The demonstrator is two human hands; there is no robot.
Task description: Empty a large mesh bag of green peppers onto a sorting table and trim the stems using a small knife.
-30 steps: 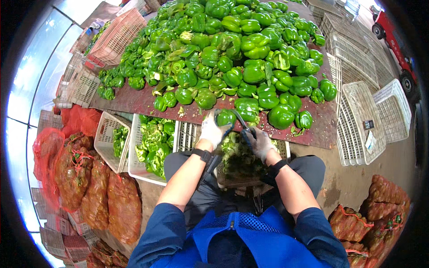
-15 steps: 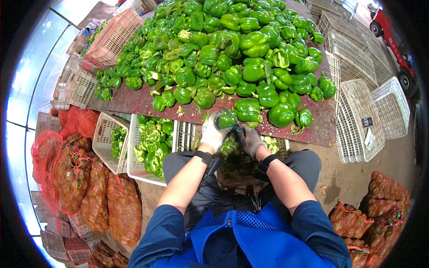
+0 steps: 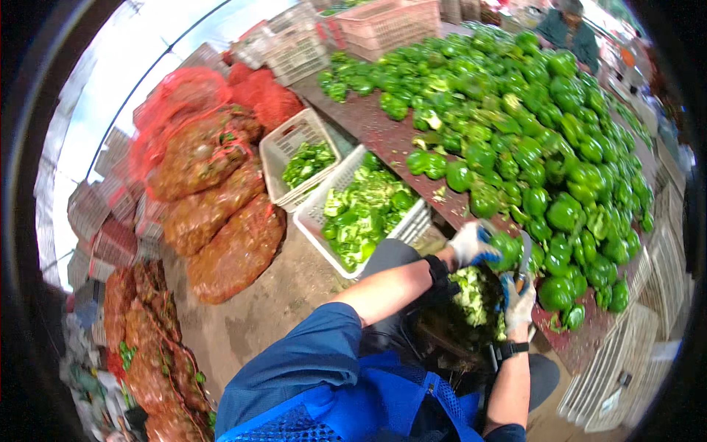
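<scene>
My left hand (image 3: 470,244), in a white and blue glove, grips a green bell pepper (image 3: 505,249) at the near edge of the table. My right hand (image 3: 520,306), also gloved, holds a small cutting tool (image 3: 524,259) right beside that pepper. Below both hands a dark container (image 3: 442,324) on my lap holds pale green pepper scraps (image 3: 471,295). A large heap of green bell peppers (image 3: 530,132) covers the reddish table (image 3: 383,129) in front of me.
Two white crates, the nearer (image 3: 313,217) with cut peppers, the farther (image 3: 283,151) partly filled, stand on the floor to my left. Red mesh sacks (image 3: 213,199) lie beyond them. Empty white crates (image 3: 626,368) sit at the right. Another person (image 3: 571,33) stands past the table.
The view has swung to the left and tilted, so the sacks and crates fill the left side. Both hands stay together over the container at the table edge.
</scene>
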